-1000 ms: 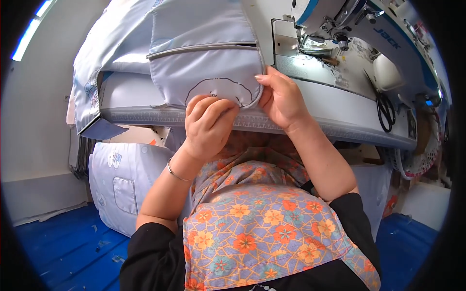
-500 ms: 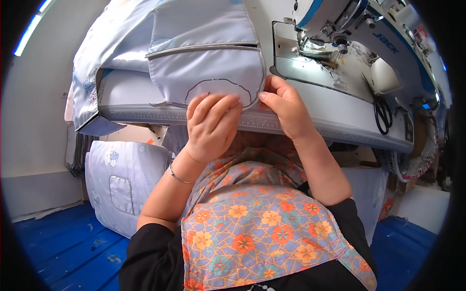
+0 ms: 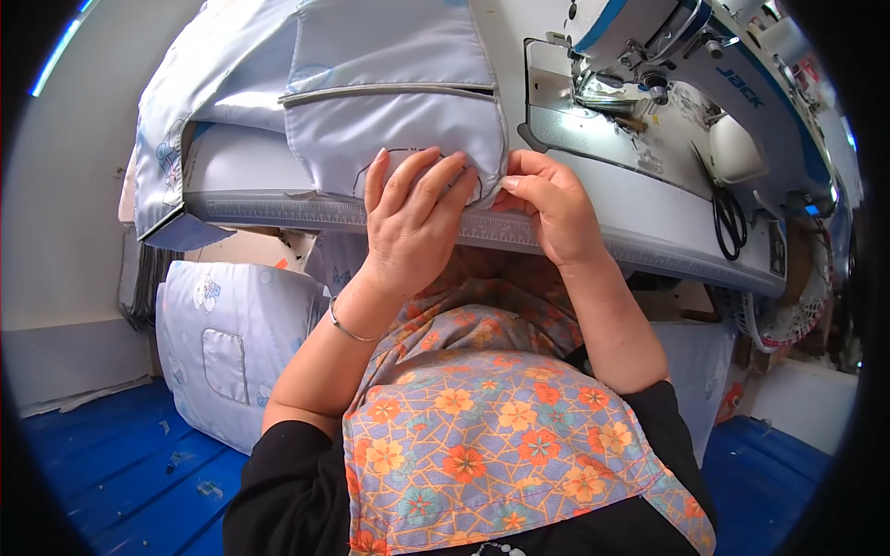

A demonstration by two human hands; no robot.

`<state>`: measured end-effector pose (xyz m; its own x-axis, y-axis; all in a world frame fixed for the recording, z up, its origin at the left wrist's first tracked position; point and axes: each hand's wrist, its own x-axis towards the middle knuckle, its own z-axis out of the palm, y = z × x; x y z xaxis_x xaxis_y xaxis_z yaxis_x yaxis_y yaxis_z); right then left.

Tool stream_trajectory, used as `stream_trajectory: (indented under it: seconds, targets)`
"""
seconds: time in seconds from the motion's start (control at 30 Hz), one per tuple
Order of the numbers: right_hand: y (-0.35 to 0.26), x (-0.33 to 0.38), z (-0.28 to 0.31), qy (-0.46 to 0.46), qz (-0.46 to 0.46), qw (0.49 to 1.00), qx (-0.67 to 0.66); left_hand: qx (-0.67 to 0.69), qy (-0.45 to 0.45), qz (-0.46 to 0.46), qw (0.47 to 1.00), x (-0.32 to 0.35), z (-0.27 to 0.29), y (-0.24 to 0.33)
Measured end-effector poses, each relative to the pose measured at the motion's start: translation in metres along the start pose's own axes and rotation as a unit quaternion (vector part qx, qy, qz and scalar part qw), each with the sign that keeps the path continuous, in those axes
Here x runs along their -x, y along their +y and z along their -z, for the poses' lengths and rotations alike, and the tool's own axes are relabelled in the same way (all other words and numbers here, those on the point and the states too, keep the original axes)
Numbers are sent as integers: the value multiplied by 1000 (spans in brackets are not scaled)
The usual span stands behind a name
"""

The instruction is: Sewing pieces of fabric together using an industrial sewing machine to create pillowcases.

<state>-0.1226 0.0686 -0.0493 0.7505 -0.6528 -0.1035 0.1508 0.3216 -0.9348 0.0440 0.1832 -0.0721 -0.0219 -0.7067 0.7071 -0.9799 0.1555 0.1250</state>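
A pale lavender fabric piece (image 3: 389, 120) with grey piped edges and a dark outline drawing lies on the table at the front edge. My left hand (image 3: 415, 218) rests on its lower part, fingers spread and stretched out over the drawing. At the piece's lower right corner, my right hand (image 3: 554, 199) pinches the piped edge between thumb and fingers. More of the same printed fabric (image 3: 218, 56) spreads to the left and hangs over the table edge.
A sewing machine (image 3: 686, 56) stands at the back right, its metal plate (image 3: 565, 111) beside the fabric. Black scissors (image 3: 729, 218) lie right of it. A ruler strip (image 3: 324, 211) runs along the table's front edge. Finished-looking lavender fabric (image 3: 236, 347) hangs below left, and a white basket (image 3: 788, 306) sits far right.
My left hand has opened out, its fingers spreading farther up over the drawing. My right hand keeps its pinch at the corner, shifted very slightly.
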Motion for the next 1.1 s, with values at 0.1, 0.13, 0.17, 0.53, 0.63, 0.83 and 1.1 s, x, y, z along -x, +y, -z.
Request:
stream_trajectory:
  seconds: [0.1, 0.13, 0.17, 0.53, 0.63, 0.83, 1.1]
  targets:
    - [0, 0, 0, -5, -6, 1000, -9, 0, 6, 7, 1000, 0, 0, 1]
    - [0, 0, 0, -9, -10, 1000, -13, -1, 11, 12, 1000, -1, 1, 2]
    - [0, -1, 1, -12, -14, 1000, -17, -1, 11, 12, 1000, -1, 1, 2]
    - [1, 0, 4, -32, -8, 999, -4, 54, 12, -2, 998, -2, 5, -5]
    - [1, 1, 3, -36, -8, 999, -2, 59, 12, -3, 998, -3, 7, -4]
    - [-1, 1, 3, -33, -18, 999, -4, 49, 12, -14, 999, -1, 8, -3]
    - [2, 0, 1, 1, 2, 997, 74, 38, -93, -6, 995, -24, 24, 10]
